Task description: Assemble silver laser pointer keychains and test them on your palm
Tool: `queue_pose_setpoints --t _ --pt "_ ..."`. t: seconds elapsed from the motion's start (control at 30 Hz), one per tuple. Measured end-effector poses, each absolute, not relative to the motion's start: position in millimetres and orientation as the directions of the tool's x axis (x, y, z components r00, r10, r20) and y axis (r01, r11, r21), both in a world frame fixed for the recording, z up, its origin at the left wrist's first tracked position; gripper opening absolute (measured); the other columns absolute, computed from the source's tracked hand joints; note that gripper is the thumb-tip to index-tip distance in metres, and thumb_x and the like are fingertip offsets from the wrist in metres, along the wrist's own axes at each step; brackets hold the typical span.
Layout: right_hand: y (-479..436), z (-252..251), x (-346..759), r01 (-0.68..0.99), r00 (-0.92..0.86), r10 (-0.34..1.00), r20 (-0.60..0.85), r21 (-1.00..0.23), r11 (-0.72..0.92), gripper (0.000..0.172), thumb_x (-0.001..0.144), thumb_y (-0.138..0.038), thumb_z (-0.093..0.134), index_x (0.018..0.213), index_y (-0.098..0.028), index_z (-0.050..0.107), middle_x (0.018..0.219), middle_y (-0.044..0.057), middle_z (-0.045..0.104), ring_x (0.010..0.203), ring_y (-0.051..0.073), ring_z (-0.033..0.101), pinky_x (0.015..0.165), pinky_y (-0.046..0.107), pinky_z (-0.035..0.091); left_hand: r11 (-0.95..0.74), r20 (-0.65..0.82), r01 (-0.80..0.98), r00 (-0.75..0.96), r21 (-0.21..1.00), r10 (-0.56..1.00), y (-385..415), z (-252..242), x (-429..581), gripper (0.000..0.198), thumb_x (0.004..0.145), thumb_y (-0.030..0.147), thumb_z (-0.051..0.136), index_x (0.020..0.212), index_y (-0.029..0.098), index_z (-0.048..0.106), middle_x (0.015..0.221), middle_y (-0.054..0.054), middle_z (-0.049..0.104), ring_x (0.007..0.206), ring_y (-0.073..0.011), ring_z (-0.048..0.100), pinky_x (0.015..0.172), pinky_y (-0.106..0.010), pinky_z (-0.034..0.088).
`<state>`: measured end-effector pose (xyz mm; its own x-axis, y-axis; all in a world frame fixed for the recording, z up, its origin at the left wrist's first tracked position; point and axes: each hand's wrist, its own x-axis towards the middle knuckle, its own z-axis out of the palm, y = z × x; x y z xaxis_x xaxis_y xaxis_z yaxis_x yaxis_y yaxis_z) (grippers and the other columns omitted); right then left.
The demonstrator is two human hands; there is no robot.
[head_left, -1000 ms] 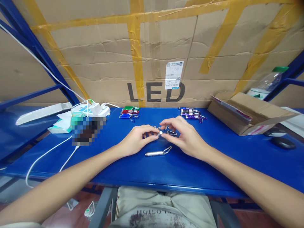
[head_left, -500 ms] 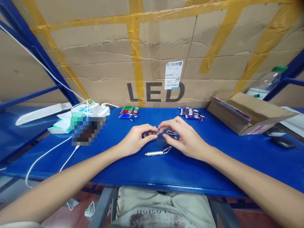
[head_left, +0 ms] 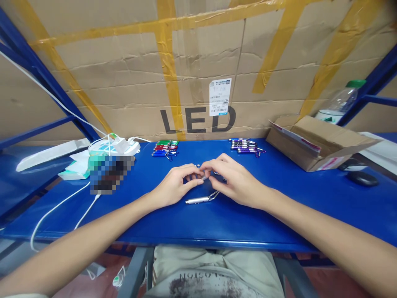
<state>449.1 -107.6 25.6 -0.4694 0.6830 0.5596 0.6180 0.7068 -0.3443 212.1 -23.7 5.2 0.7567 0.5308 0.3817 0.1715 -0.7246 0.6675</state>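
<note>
**A:** What are the hands on?

**B:** A small silver metal cylinder, shiny and stubby. It is held just above the blue tabletop, in the middle, between the two hands. The left hand pinches it between thumb and fingertips, with the wrist resting on the table.

**A:** And the right hand?

**B:** The right hand comes in from the other side with its fingers curled, and its tips meet the left hand's at the cylinder. Its fingers hide the contact, so I cannot tell whether it grips that piece or only touches it.

**A:** Anything just under them?

**B:** A slim silver keychain torch lies flat on the table just in front of the hands. Its wire clip reaches under the right hand's fingers.

**A:** Further back?

**B:** There are two neat rows of small coloured torches. One row, green, red and blue, lies back left, and a purple and blue row lies back right, both well apart from the hands. An open brown cardboard box sits to the right with a black mouse beyond it. A white power strip is to the left.
</note>
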Motion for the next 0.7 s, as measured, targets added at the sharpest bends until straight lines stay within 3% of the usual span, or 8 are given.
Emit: queue_pose_setpoints --t 0.2,0.3,0.53,0.7 --pt "-107 32 453 0.617 -0.338 0.62 0.708 -0.331 0.714 0.025 0.103 -0.013 0.057 0.125 -0.025 0.064 0.103 0.006 0.076 0.1 0.027 0.062 0.088 0.041 0.055 -0.728 0.428 0.152 0.723 0.668 0.543 -23 7 212 0.017 0.103 0.031 0.073 0.115 0.019 0.076 0.11 -0.006 0.077 0.091 -0.0179 0.069 0.085 -0.03 0.056" --pt "-101 32 460 0.683 -0.285 0.64 0.713 -0.318 0.658 0.025 0.103 -0.013 0.056 0.124 -0.024 0.063 0.102 0.006 0.075 0.099 0.027 0.063 0.089 0.041 0.053 -0.716 0.428 0.152 0.711 0.682 0.559 -23 8 211 0.016 0.101 0.03 0.075 0.113 0.02 0.076 0.109 -0.005 0.078 0.09 -0.0174 0.071 0.084 -0.029 0.057" --pt "-84 29 491 0.817 -0.373 0.842 0.389 -0.292 0.497 0.014 0.098 -0.016 0.056 0.109 -0.021 0.063 0.094 0.006 0.074 0.089 0.026 0.065 0.08 0.036 0.047 -0.643 0.397 0.12 0.698 0.756 0.597 -22 7 210 0.036 0.103 0.03 0.072 0.138 0.023 0.064 0.106 -0.004 0.078 0.093 -0.0167 0.075 0.084 -0.029 0.059" --pt "-85 39 502 0.822 -0.404 0.91 0.092 -0.4 0.406 0.004 0.096 -0.025 0.064 0.099 -0.023 0.062 0.086 0.001 0.074 0.074 0.02 0.065 0.067 0.03 0.042 -0.628 0.405 0.087 0.693 0.774 0.596 -21 5 210 0.025 0.103 0.03 0.072 0.125 0.022 0.064 0.108 -0.003 0.075 0.092 -0.0153 0.074 0.086 -0.029 0.06"
